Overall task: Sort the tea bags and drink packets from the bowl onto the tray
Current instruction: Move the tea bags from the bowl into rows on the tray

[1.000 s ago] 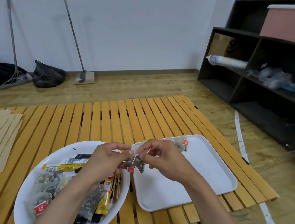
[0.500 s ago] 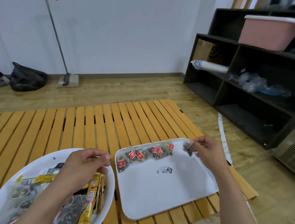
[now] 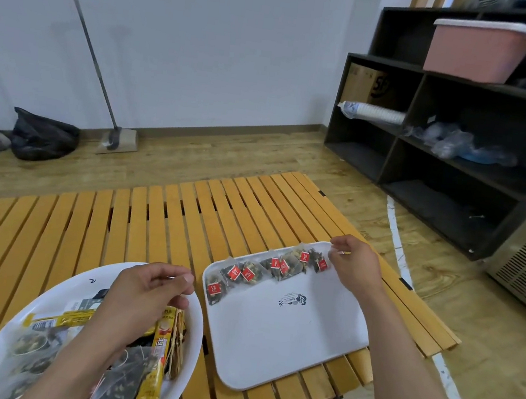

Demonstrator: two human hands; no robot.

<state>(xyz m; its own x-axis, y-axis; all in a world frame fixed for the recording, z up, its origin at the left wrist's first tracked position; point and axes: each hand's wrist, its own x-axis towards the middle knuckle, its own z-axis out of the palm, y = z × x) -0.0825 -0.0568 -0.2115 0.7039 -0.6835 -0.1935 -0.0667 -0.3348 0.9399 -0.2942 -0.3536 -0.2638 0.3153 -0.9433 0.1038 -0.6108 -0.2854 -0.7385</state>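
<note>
Since half a second ago, one more tea bag (image 3: 319,264) laid at the tray's (image 3: 287,349) far right corner, ending the row along its far edge. Right hand (image 3: 353,268) just beside it, fingers curled, grip unclear. Left hand (image 3: 142,297) loosely curled, empty, over the bowl (image 3: 58,287) of packets (image 3: 158,345).

White tray (image 3: 287,349), red-tagged tea bags (image 3: 267,267), yellow packets (image 3: 157,351), white bowl (image 3: 58,287).
</note>
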